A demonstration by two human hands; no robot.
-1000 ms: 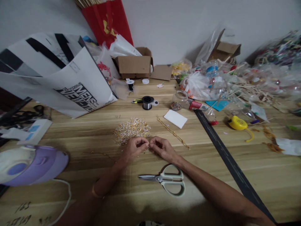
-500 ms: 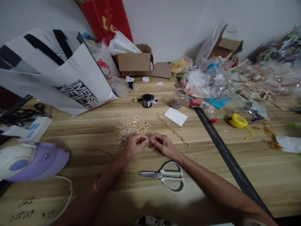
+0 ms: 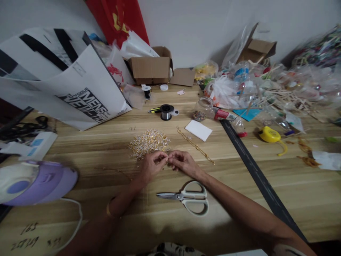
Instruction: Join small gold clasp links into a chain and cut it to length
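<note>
My left hand (image 3: 153, 165) and my right hand (image 3: 182, 163) meet at the fingertips over the wooden table. Both are closed in a pinch on something too small to make out. Just beyond my left hand lies a heap of small gold and clear beads or charms (image 3: 149, 143). A gold chain (image 3: 195, 145) stretches across the table beyond my right hand. Another thin gold strand (image 3: 117, 170) lies left of my left wrist. Scissors with pale handles (image 3: 195, 194) rest between my forearms, blades pointing left and slightly apart.
Behind the heap stand a wire spool (image 3: 166, 113) and a white card (image 3: 198, 130). A jar of beads (image 3: 202, 110), plastic bags (image 3: 222, 92) and a yellow tape measure (image 3: 269, 135) are to the right. On the left are a purple-and-white appliance (image 3: 50, 181) and a large paper bag (image 3: 87, 85).
My right fingertips have come slightly closer to my left ones, and they now touch or nearly touch. The view has shifted a little; the things on the table lie as before.
</note>
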